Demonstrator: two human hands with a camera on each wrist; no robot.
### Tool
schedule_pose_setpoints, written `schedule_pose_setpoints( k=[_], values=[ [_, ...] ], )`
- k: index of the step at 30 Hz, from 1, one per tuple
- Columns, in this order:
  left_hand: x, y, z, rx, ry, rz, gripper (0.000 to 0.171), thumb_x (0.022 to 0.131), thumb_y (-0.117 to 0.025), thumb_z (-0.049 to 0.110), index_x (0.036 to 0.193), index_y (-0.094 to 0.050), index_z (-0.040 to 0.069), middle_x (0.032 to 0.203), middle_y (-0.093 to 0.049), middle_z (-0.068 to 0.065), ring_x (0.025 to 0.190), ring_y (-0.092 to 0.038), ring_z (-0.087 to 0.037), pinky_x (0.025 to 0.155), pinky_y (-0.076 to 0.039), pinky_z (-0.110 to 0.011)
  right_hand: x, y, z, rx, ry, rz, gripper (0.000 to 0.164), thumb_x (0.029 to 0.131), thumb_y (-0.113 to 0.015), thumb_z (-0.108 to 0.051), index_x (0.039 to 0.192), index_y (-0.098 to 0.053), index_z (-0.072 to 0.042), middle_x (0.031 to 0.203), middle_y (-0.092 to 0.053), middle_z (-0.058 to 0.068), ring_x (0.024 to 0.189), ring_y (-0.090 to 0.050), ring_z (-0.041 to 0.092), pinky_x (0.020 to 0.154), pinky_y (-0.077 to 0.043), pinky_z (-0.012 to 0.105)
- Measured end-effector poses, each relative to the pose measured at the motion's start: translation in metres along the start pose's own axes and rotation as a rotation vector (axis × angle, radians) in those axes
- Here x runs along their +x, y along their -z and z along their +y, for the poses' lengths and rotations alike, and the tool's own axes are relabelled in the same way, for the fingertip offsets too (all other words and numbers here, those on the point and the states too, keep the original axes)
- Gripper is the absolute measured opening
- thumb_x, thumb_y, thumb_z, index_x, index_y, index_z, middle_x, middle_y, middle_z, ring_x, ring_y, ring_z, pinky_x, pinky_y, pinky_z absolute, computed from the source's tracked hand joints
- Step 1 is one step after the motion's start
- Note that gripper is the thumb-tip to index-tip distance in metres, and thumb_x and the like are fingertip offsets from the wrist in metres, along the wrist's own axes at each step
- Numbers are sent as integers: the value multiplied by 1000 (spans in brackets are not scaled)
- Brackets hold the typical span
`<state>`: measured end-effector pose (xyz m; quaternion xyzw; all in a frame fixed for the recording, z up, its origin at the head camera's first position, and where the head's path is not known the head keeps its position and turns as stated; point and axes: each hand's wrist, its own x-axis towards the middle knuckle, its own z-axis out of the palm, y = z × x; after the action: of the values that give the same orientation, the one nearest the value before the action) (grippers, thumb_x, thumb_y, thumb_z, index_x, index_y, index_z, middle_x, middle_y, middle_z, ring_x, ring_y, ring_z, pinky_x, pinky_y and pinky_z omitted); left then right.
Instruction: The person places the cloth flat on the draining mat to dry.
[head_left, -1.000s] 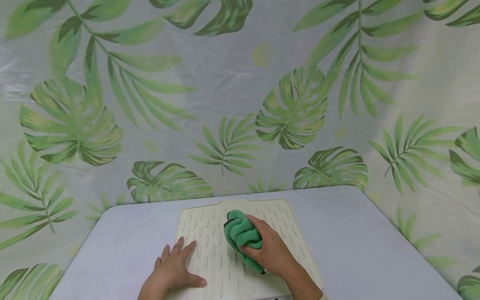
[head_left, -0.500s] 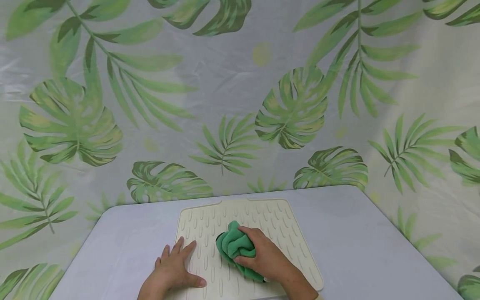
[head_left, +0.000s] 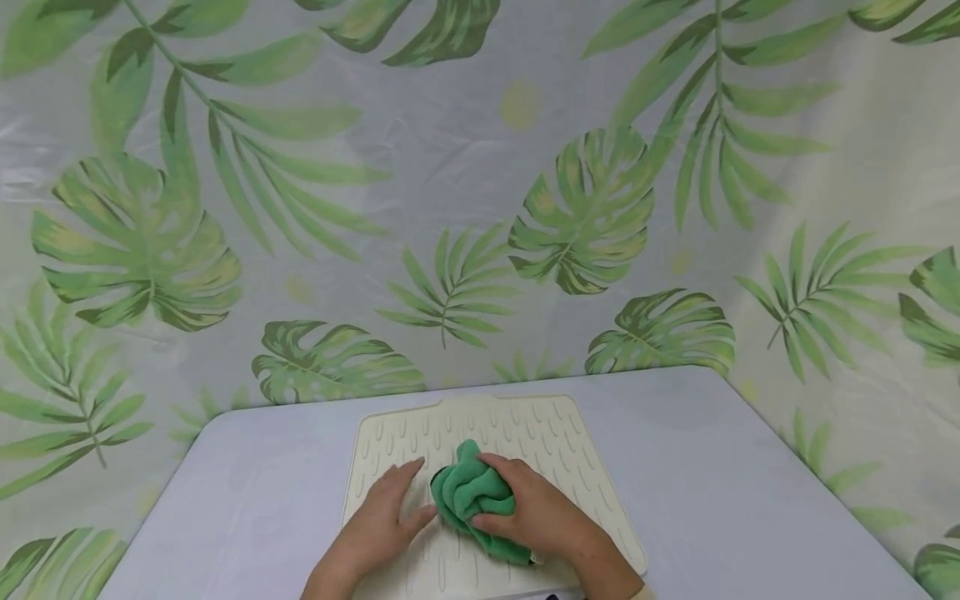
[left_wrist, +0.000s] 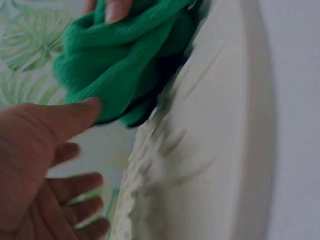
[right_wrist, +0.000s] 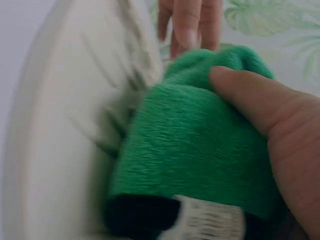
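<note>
A bunched green cloth [head_left: 474,498] with dark edging lies over the middle of a cream ridged mat [head_left: 555,433]. My right hand [head_left: 543,512] grips it from the right, thumb pressed into its folds. In the right wrist view a white printed label [right_wrist: 205,220] shows on the cloth's dark hem. My left hand [head_left: 382,517] is just left of the cloth with fingers apart and nothing held. In the left wrist view its thumb [left_wrist: 75,117] overlaps the cloth's edge, while the other fingers reach out below it.
The mat lies on a white table [head_left: 255,500] with rounded far corners. Behind the table hangs a pale curtain [head_left: 465,167] printed with green leaves. A small dark object [head_left: 552,597] shows at the bottom edge of the head view.
My left hand has lifted from the mat's left side and moved right, up to the cloth. The right hand first drew the cloth slightly nearer and left, then kept it there.
</note>
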<state>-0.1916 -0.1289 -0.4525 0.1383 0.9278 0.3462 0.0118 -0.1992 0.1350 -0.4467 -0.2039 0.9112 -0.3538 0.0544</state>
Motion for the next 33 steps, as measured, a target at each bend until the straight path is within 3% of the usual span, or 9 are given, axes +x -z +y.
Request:
schedule_pose_setpoints(
  k=[4, 7, 11, 14, 17, 20, 24, 28, 33],
  values=[
    [2, -13, 9, -66, -125, 19, 58, 102, -62, 34, 154, -45, 15, 151, -55, -11, 141, -51, -36, 114, -41, -58, -5, 15, -1, 18, -49, -14, 93, 82, -81, -55, 157, -38, -21, 149, -51, 13, 130, -57, 33, 101, -51, 58],
    [3, -18, 11, -80, -166, 18, 49, 103, -62, 34, 147, -54, 15, 143, -63, -7, 135, -58, -30, 112, -45, -55, -9, 26, -1, -20, -124, 5, 97, 78, -85, -54, 157, -40, -20, 147, -51, 19, 125, -60, 37, 95, -53, 59],
    [3, -19, 10, -109, -162, 3, 40, 101, -64, 35, 135, -63, 14, 139, -65, -6, 133, -59, -32, 108, -49, -54, -15, 38, 0, -139, -234, 45, 101, 73, -88, -55, 155, -43, -15, 138, -55, 25, 111, -66, 40, 86, -56, 57],
    [3, -18, 11, -141, -160, -24, 31, 101, -64, 37, 126, -67, 18, 133, -68, -3, 132, -60, -33, 103, -53, -53, -17, 41, 1, -214, -301, 48, 98, 74, -86, -57, 152, -46, -11, 127, -65, 22, 104, -69, 39, 83, -57, 55],
    [3, -17, 12, -178, -143, -56, 21, 100, -65, 37, 114, -68, 21, 127, -71, -3, 128, -62, -36, 99, -54, -57, -18, 41, 2, -223, -331, 17, 91, 79, -82, -57, 149, -49, -10, 118, -73, 16, 104, -70, 37, 84, -57, 55],
    [3, -18, 11, -191, -128, -79, 18, 101, -64, 36, 110, -66, 20, 125, -74, -5, 123, -66, -37, 97, -56, -56, -18, 39, 2, -170, -286, -22, 83, 83, -80, -52, 148, -50, -10, 118, -74, 13, 106, -70, 37, 86, -56, 56],
    [4, -20, 10, -188, -142, -97, 20, 102, -62, 34, 113, -65, 17, 115, -77, -4, 107, -73, -24, 87, -61, -38, -15, 34, 2, -91, -123, -34, 77, 86, -81, -37, 150, -47, -9, 120, -73, 15, 104, -71, 34, 85, -57, 55],
    [5, -20, 8, -179, -162, -97, 19, 102, -62, 33, 113, -65, 18, 100, -78, 4, 91, -72, -8, 76, -58, -26, -13, 30, 3, -68, -20, 24, 71, 89, -79, -18, 150, -45, -8, 125, -71, 17, 110, -70, 35, 88, -56, 54],
    [6, -13, 6, -148, -117, -87, 19, 101, -64, 35, 110, -64, 18, 83, -72, 9, 73, -62, -1, 65, -50, -23, -6, 29, 6, -88, -12, 137, 67, 91, -74, -5, 151, -45, -13, 134, -67, 17, 119, -67, 34, 96, -55, 53]
  ],
)
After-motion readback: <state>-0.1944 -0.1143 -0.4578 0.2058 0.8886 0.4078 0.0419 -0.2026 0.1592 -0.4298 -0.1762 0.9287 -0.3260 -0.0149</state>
